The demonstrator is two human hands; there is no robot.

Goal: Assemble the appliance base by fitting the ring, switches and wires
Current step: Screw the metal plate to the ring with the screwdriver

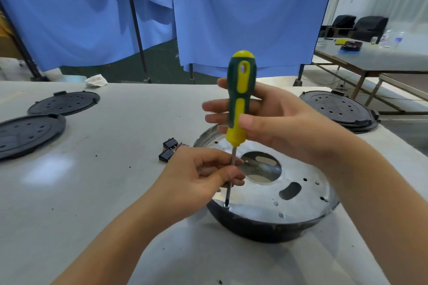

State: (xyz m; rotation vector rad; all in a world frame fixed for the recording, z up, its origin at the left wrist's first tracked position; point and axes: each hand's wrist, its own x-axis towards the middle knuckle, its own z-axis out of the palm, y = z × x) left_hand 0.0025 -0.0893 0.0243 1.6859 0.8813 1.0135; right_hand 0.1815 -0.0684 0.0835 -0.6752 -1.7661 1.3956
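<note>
The appliance base (273, 201), a round black shell with a shiny metal plate set in its top, sits on the white table (104, 169) right in front of us, a little to the right of centre. The plate has a large round opening in the middle, an oblong slot nearer us and small holes around it. We hold a green and yellow screwdriver (239, 99) nearly upright over the base, its tip resting on a screw (226, 205) at the plate's near left edge. Our right hand (273, 122) holds the handle, thumb pressed on the yellow grip in front and the fingers lying almost straight behind it. Our left hand (203, 176) pinches the thin metal shaft between thumb and curled fingers, low down near the plate.

Just left of the base, partly behind our left hand, lie two small black switches (168, 151) with thin wires. Two black perforated discs (30, 132) rest at the table's far left, and another disc (338, 109) lies at the far right. Blue curtains (231, 7) hang behind the table.
</note>
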